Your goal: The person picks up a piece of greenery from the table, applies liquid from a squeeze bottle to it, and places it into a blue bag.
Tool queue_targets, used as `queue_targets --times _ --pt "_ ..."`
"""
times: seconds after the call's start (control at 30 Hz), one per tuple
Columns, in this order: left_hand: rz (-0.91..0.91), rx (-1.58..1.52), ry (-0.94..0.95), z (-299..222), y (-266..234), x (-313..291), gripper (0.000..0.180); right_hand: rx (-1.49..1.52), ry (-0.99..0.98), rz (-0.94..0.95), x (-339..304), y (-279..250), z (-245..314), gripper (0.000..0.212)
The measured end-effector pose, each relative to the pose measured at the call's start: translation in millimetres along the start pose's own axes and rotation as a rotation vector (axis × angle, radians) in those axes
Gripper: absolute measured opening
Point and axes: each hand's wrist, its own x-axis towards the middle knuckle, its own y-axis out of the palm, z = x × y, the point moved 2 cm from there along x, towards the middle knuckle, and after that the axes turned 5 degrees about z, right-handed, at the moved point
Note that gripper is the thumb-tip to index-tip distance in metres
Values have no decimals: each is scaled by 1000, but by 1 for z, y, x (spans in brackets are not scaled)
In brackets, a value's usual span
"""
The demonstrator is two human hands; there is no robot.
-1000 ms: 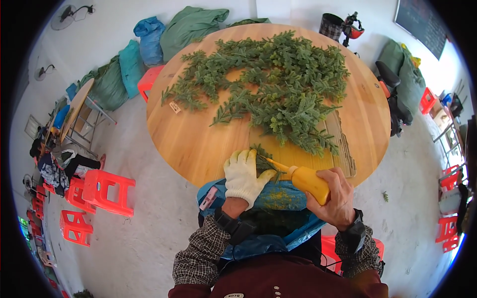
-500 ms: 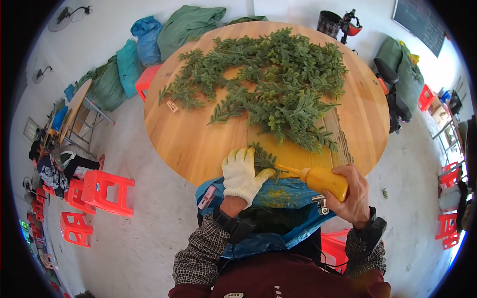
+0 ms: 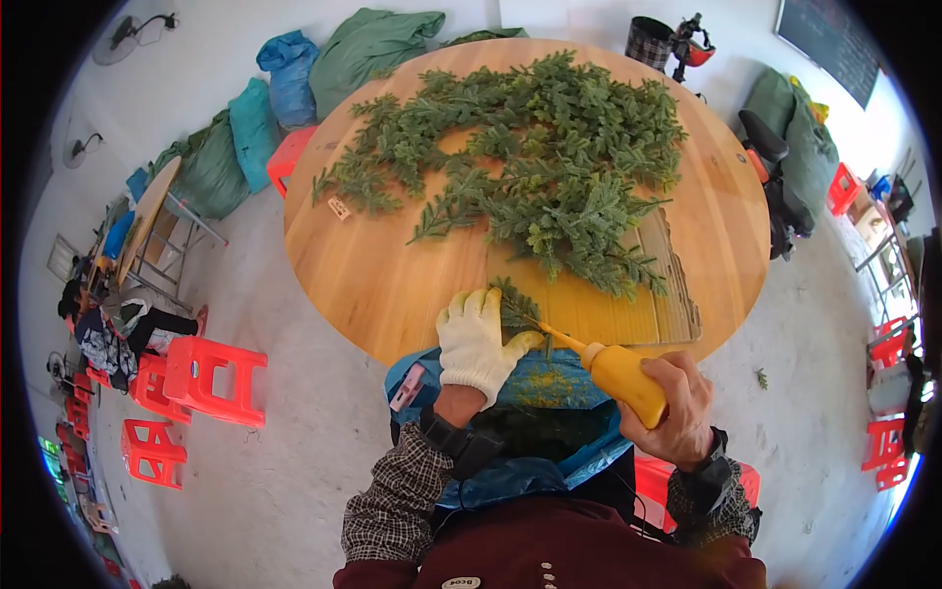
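My gloved left hand [image 3: 479, 344] is closed on a small green fir sprig [image 3: 518, 306] at the near edge of the round table [image 3: 343, 285]. Bare of any glove, my right hand [image 3: 677, 407] wraps round a yellow squeeze bottle [image 3: 626, 379]. The bottle is tilted, and its long thin nozzle points at the sprig beside my left thumb. Beneath the sprig lies a yellow-stained cardboard sheet [image 3: 579, 302]. A blue plastic bag [image 3: 549, 381] hangs at the table edge against my lap, with yellow-green bits on it.
A large heap of green fir branches [image 3: 579, 147] covers the table's far half. A small wooden block [image 3: 340, 208] lies left of it. Red plastic stools [image 3: 211, 381] stand on the floor at left. Full green sacks [image 3: 373, 54] line the back wall.
My right hand has moved slightly down and left, tilting the bottle more steeply. Its nozzle tip has shifted left onto the sprig. My left hand has barely moved.
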Motion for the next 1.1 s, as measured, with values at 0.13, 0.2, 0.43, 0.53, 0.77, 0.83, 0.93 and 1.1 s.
queue_targets --times 0.13,0.2,0.43,0.53,0.77,0.83,0.93,1.1 --pt "15 10 -3 1 0 1 73 -36 4 25 -2 0 0 52" --pt "3 14 3 1 0 0 73 -21 3 33 -5 -3 -2 53" --pt "-26 18 21 1 0 -1 73 -35 12 50 -11 -12 -1 54" --pt "111 -37 -62 1 1 0 76 -35 2 41 -11 -12 -2 55" --pt "79 -15 -42 1 3 -1 75 -37 -15 48 -15 -10 -7 55" --pt "64 -7 -35 1 3 -1 75 -30 -16 20 -19 -15 -11 55" --pt "83 -13 -42 1 2 -1 74 -29 -13 5 -25 -19 -16 56" --pt "49 -11 -16 1 0 -2 74 29 10 -41 -30 -29 -18 53"
